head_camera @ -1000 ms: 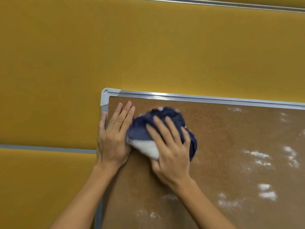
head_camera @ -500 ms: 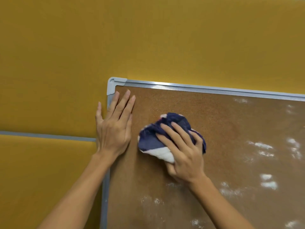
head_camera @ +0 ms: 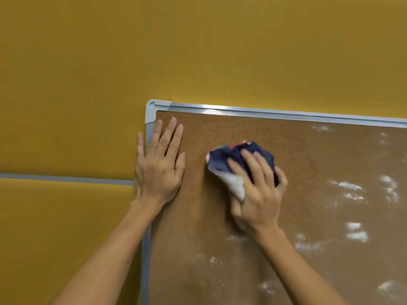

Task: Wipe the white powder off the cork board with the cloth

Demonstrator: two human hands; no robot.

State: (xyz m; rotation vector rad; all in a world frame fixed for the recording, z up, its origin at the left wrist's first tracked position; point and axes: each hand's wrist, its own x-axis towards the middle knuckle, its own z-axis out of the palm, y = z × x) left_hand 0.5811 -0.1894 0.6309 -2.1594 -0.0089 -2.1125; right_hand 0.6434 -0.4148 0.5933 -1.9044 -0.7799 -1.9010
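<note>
A brown cork board (head_camera: 308, 155) with a silver frame (head_camera: 242, 110) fills the lower right. My right hand (head_camera: 257, 190) presses a bunched dark blue and white cloth (head_camera: 231, 159) against the board's upper left area. My left hand (head_camera: 158, 164) lies flat, fingers spread, over the board's left edge near the top corner. Patches of white powder (head_camera: 348, 186) sit on the right side, and more powder (head_camera: 211, 259) lies below the hands. The cork around the cloth looks bare.
A mustard-yellow padded wall (head_camera: 198, 51) lies behind and left of the board. A grey strip (head_camera: 66, 179) runs horizontally across the wall at the left.
My right hand has slid the cloth to the right and slightly down, away from my left hand. The left hand has stayed on the board's left edge.
</note>
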